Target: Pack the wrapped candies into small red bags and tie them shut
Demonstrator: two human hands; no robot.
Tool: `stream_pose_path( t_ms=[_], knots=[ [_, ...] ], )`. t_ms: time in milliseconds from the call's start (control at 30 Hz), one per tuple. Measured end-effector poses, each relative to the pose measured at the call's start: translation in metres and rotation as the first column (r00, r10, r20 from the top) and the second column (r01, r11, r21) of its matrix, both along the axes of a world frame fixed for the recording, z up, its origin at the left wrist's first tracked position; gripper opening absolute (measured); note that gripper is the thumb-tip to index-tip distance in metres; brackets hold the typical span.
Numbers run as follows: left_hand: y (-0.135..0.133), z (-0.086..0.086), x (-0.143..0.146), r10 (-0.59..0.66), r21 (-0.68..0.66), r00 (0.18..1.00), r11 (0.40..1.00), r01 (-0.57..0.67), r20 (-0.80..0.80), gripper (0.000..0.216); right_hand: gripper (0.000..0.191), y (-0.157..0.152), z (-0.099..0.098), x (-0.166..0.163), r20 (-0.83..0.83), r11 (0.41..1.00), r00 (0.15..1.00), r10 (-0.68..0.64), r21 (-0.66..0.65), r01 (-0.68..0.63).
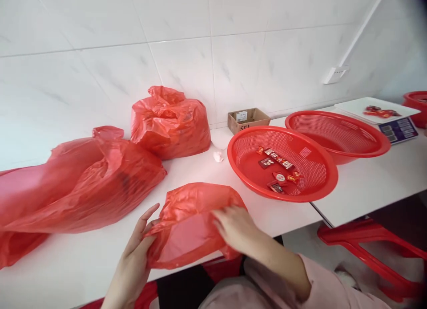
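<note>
Pale pink sleeve [328,284] (loose, elbow-length)

A thin red bag [196,233] is gripped at its left edge by the left hand [135,251], and its right part is touched by the right hand [236,226]. Two filled bags [173,131] are set farther left on the white tabletop [83,264]. Wrapped packets [280,159] are contained in a red basket [320,180], by which a second basket [333,122] is partly hidden; beyond, small packets are borne by a scale [353,108].
</note>
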State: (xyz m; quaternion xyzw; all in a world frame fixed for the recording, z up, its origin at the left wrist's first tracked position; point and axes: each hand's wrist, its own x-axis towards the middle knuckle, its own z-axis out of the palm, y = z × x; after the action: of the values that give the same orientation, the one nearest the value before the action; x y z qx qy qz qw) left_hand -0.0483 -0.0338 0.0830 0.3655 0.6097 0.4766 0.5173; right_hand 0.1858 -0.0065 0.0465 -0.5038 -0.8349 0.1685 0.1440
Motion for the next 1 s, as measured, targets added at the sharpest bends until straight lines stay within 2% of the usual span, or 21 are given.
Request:
stream_pose_path(
  t_ms=[67, 133, 200, 267, 367, 433, 500, 600, 667, 767, 867, 933, 1000],
  knots=[
    [-0.007, 0.002, -0.015, 0.017, -0.054, 0.998, 0.998, -0.014, 0.057, 0.063, 0.031, 0.017, 0.0, 0.017, 0.133, 0.993, 0.988, -0.073, -0.085, 0.085],
    [-0.011, 0.0, -0.028, -0.001, -0.069, 1.0, 0.998, 0.003, 0.029, 0.052, 0.032, 0.029, 0.007, 0.033, 0.207, 0.987, 0.977, -0.049, -0.139, 0.079],
    [-0.01, -0.003, -0.036, -0.065, -0.046, 0.996, 0.997, 0.063, -0.055, 0.033, 0.028, 0.036, 0.016, 0.044, 0.237, 0.979, 0.971, 0.011, -0.199, 0.038],
    [-0.005, -0.008, -0.038, -0.167, -0.002, 0.96, 0.985, 0.171, -0.227, 0.025, 0.026, 0.041, 0.024, 0.05, 0.247, 0.963, 0.967, 0.057, -0.27, 0.013],
    [0.002, -0.017, -0.032, -0.288, 0.019, 0.809, 0.938, 0.346, -0.512, 0.031, 0.043, 0.046, 0.026, 0.053, 0.262, 0.943, 0.96, 0.098, -0.332, -0.006],
    [0.004, -0.023, -0.025, -0.336, -0.007, 0.708, 0.906, 0.423, -0.622, 0.034, 0.055, 0.047, 0.02, 0.055, 0.262, 0.941, 0.959, 0.105, -0.338, -0.011],
    [0.007, -0.03, -0.016, -0.359, -0.056, 0.598, 0.884, 0.463, -0.717, 0.034, 0.054, 0.047, 0.013, 0.055, 0.247, 0.934, 0.961, 0.124, -0.357, -0.028],
    [0.014, -0.037, -0.002, -0.275, -0.081, 0.411, 0.899, 0.43, -0.869, 0.054, 0.063, 0.043, 0.005, 0.054, 0.263, 0.933, 0.956, 0.132, -0.357, -0.031],
    [0.022, -0.04, 0.006, -0.145, -0.015, 0.345, 0.935, 0.353, -0.927, 0.064, 0.077, 0.038, 0.004, 0.052, 0.298, 0.939, 0.945, 0.135, -0.343, -0.026],
    [0.036, -0.045, 0.007, -0.019, 0.091, 0.372, 0.957, 0.276, -0.928, 0.061, 0.081, 0.031, 0.004, 0.049, 0.284, 0.948, 0.944, 0.166, -0.311, -0.073],
    [0.041, -0.05, -0.004, -0.02, 0.13, 0.429, 0.939, 0.318, -0.903, 0.055, 0.077, 0.025, 0.002, 0.053, 0.218, 0.951, 0.962, 0.167, -0.291, -0.099],
    [0.036, -0.05, -0.01, 0.02, 0.184, 0.409, 0.913, 0.364, -0.912, 0.043, 0.074, 0.023, 0.0, 0.057, 0.18, 0.955, 0.972, 0.148, -0.283, -0.094],
    [0.027, -0.046, -0.012, 0.095, 0.275, 0.387, 0.853, 0.443, -0.917, 0.025, 0.07, 0.022, -0.002, 0.06, 0.154, 0.959, 0.978, 0.142, -0.267, -0.097]
  ],
)
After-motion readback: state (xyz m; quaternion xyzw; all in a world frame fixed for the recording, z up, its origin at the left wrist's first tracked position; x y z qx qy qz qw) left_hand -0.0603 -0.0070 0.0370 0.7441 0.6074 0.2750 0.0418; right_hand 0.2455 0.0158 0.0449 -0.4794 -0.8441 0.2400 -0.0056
